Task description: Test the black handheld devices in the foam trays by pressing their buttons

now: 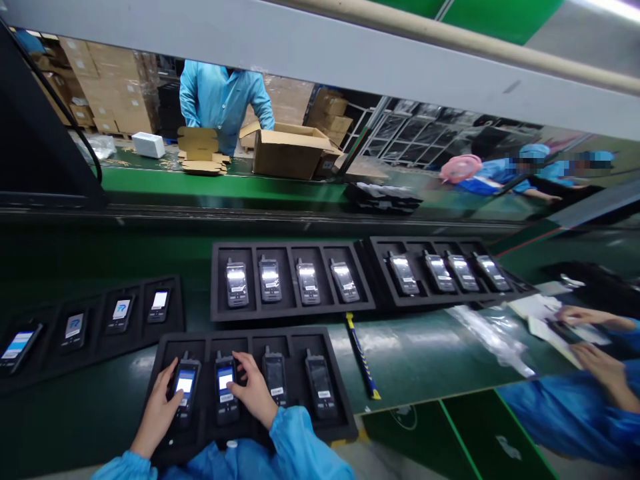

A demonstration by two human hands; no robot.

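Note:
A black foam tray (295, 339) in front of me holds several handheld radios with short antennas and screens. My left hand (156, 412) is at the leftmost handheld radio (186, 383), fingers apart along its left edge and thumb on its lit screen. At the neighbouring handheld radio (226, 408), my right hand (255, 390) has its thumb on the lit screen and its fingers spread by the upper right edge. Both radios lie in their compartments. To the right, a third radio (275, 373) and another radio (320, 383) have dark screens.
More radios lie in a left tray (175, 313), a middle tray (216, 280) and a right tray (376, 267). A blue-and-yellow strip (363, 357) and clear plastic (493, 337) lie rightward. A co-worker's hands (597, 360) handle papers. Across stands a cardboard box (287, 153) by another person (225, 100).

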